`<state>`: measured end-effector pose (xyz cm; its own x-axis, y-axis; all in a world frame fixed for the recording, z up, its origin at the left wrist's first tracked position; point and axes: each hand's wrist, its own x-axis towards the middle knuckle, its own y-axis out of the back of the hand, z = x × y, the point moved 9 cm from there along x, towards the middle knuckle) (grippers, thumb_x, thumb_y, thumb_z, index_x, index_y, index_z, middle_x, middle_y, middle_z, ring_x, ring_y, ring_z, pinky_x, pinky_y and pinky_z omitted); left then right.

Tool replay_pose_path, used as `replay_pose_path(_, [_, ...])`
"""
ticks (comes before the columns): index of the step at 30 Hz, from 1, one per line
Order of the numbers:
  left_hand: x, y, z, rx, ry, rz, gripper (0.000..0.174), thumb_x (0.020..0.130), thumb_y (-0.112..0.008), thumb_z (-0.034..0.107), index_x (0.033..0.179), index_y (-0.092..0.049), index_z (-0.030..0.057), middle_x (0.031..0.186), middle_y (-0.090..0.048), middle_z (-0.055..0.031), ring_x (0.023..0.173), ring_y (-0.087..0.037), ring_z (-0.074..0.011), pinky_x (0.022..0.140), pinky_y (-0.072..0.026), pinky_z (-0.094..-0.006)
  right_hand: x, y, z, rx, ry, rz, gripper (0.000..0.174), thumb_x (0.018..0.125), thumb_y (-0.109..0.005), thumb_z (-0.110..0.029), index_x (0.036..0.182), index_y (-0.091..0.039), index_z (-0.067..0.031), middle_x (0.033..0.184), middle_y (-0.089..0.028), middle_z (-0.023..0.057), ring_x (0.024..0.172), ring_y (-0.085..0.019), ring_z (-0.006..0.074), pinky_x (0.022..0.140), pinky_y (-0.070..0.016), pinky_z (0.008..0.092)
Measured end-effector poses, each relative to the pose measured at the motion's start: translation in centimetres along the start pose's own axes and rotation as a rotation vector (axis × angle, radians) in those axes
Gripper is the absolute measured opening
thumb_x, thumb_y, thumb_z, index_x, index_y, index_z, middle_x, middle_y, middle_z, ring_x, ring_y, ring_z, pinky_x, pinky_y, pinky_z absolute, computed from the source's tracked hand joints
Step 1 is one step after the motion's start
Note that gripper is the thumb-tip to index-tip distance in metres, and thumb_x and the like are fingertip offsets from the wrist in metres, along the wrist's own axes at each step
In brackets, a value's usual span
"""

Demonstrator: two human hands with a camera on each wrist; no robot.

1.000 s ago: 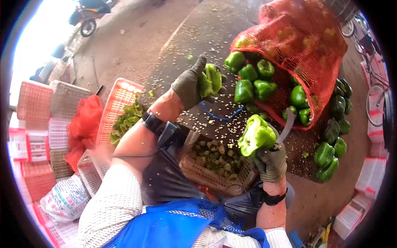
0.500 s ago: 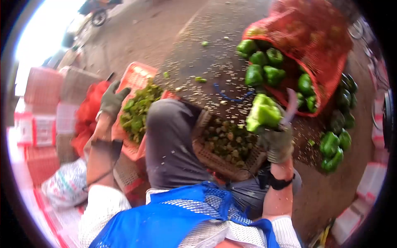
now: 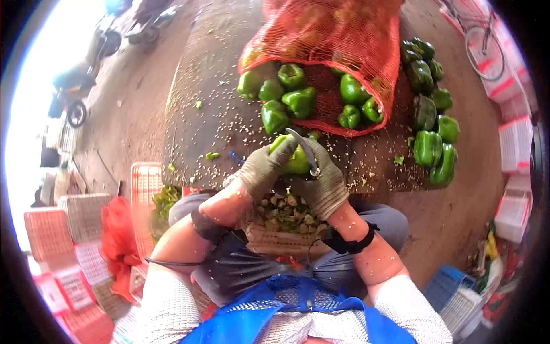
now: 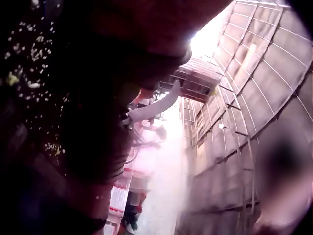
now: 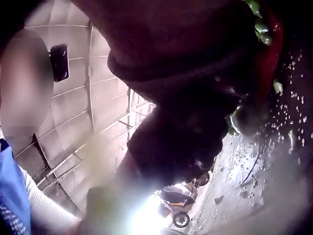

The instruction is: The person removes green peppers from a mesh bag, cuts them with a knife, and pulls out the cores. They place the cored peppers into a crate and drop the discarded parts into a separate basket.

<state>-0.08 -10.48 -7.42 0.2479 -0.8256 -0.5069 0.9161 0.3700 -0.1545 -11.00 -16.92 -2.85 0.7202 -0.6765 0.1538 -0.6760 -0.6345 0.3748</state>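
Both gloved hands meet in the head view over the table's near edge, round a green bell pepper (image 3: 297,162). My left hand (image 3: 260,172) grips its left side, the thumb lying along the top. My right hand (image 3: 323,186) holds a small curved knife (image 3: 307,150) against the pepper's right side, its blade tip pointing up and left. That blade (image 4: 156,107) also shows in the left wrist view, where the hand is in deep shadow. The right wrist view shows the right hand (image 5: 176,142) as a dark shape; the fingers hide much of the pepper.
A red mesh sack (image 3: 332,34) spills green peppers (image 3: 299,102) onto the seed-strewn table (image 3: 200,114). More peppers (image 3: 428,148) line the right edge. Below the hands sits a crate (image 3: 275,241) of trimmings; an orange crate (image 3: 144,172) with green pieces stands at left.
The left hand carried green pepper pieces, swung to the left crate with spread fingers, and is now back at the middle, gripping the pepper beside the right hand. The view has shifted.
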Motion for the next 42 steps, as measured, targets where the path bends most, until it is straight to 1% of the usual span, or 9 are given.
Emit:
replay_pose_path(3, [0.6, 0.5, 0.1, 0.114, 0.071, -0.059, 0.062, 0.095, -0.056, 0.058, 0.120, -0.062, 0.0020, 0.109, -0.068, -0.0065, 0.099, -0.063, -0.0126, 0.089, -0.0506, -0.0287, 0.0, 0.5, 0.7, 0.081, -0.143, 0.010, 0.077, 0.071, -0.085, -0.018, 0.137, -0.047, -0.0089, 0.125, -0.059, 0.0144, 0.113, -0.060, 0.0310, 0.097, -0.0495, 0.0371])
replay_pose_path(7, [0.8, -1.6, 2.2, -0.007, -0.210, -0.091, 0.052, 0.098, -0.059, 0.047, 0.125, -0.057, 0.0021, 0.110, -0.066, -0.0044, 0.099, -0.062, -0.0129, 0.089, -0.0507, -0.0287, 0.5, 2.0, 0.4, 0.114, -0.127, 0.056, 0.079, 0.071, -0.087, -0.021, 0.137, -0.046, -0.0059, 0.125, -0.059, 0.0162, 0.112, -0.061, 0.0302, 0.096, -0.0494, 0.0374])
replay_pose_path(8, [0.8, -1.7, 2.6, 0.045, -0.250, -0.049, 0.049, 0.097, -0.062, 0.041, 0.125, -0.055, 0.0015, 0.110, -0.065, -0.0043, 0.099, -0.062, -0.0127, 0.089, -0.0505, -0.0282, 0.6, 2.5, 0.5, 0.144, -0.121, 0.054, 0.089, 0.069, -0.090, -0.031, 0.141, -0.044, -0.0053, 0.127, -0.061, 0.0159, 0.116, -0.062, 0.0297, 0.097, -0.0498, 0.0382])
replay_pose_path(15, [-1.2, -0.9, 7.0, 0.547, -0.703, 0.215, 0.061, 0.087, -0.072, 0.045, 0.123, -0.054, -0.0006, 0.117, -0.056, -0.0164, 0.109, -0.057, -0.0283, 0.095, -0.0458, -0.0376, 1.6, 2.6, 1.2, 0.575, -0.131, 0.002, 0.092, 0.073, -0.088, -0.025, 0.148, -0.039, -0.0050, 0.134, -0.056, 0.0074, 0.122, -0.052, 0.0173, 0.106, -0.0410, 0.0317])
replay_pose_path(19, [-2.4, -2.6, 8.2, 0.665, -0.831, 0.186, 0.058, 0.086, -0.072, 0.045, 0.118, -0.057, -0.0006, 0.117, -0.055, -0.0191, 0.104, -0.056, -0.0337, 0.093, -0.0459, -0.0403, 1.4, 3.1, 0.0, 0.234, -0.006, 0.055, 0.086, 0.077, -0.083, -0.018, 0.148, -0.038, -0.0036, 0.135, -0.055, 0.0095, 0.123, -0.053, 0.0184, 0.106, -0.0412, 0.0322])
replay_pose_path(23, [-1.4, -3.4, 7.9, 0.674, -0.605, -0.023, 0.049, 0.087, -0.072, 0.043, 0.112, -0.063, 0.0016, 0.104, -0.061, -0.0168, 0.101, -0.058, -0.0302, 0.090, -0.0467, -0.0376, 1.5, 3.5, -1.0, 0.327, 0.010, 0.012, 0.084, 0.078, -0.080, -0.014, 0.150, -0.036, -0.0052, 0.133, -0.057, 0.0103, 0.121, -0.055, 0.0197, 0.104, -0.0430, 0.0328])
replay_pose_path(28, [0.1, -3.1, 5.1, 0.714, -0.156, -0.135, 0.037, 0.094, -0.068, 0.038, 0.111, -0.066, 0.0052, 0.094, -0.071, -0.0053, 0.087, -0.063, -0.0096, 0.077, -0.0528, -0.0309, 1.6, 1.9, -0.4, 0.299, -0.090, -0.157, 0.087, 0.077, -0.079, -0.013, 0.152, -0.035, -0.0143, 0.121, -0.062, 0.0088, 0.111, -0.059, 0.0190, 0.098, -0.0468, 0.0317])
replay_pose_path(37, [1.2, -2.1, 2.4, 0.431, -0.001, -0.549, 0.046, 0.093, -0.066, 0.046, 0.116, -0.068, 0.0065, 0.099, -0.071, -0.0011, 0.091, -0.063, -0.0089, 0.081, -0.0528, -0.0297, -0.1, -1.0, 1.4, 0.343, -0.232, -0.209, 0.073, 0.074, -0.082, -0.012, 0.139, -0.048, -0.0090, 0.123, -0.062, 0.0087, 0.109, -0.061, 0.0193, 0.096, -0.0495, 0.0326])
replay_pose_path(42, [2.0, -0.3, 1.9, 0.205, -0.019, -0.311, 0.047, 0.096, -0.060, 0.049, 0.107, -0.069, 0.0043, 0.092, -0.069, -0.0020, 0.081, -0.063, -0.0088, 0.069, -0.0519, -0.0275, -0.4, -0.1, 1.1, 0.483, -0.339, -0.225, 0.071, 0.076, -0.078, -0.010, 0.140, -0.048, -0.0038, 0.119, -0.064, 0.0079, 0.106, -0.061, 0.0146, 0.094, -0.0502, 0.0304])
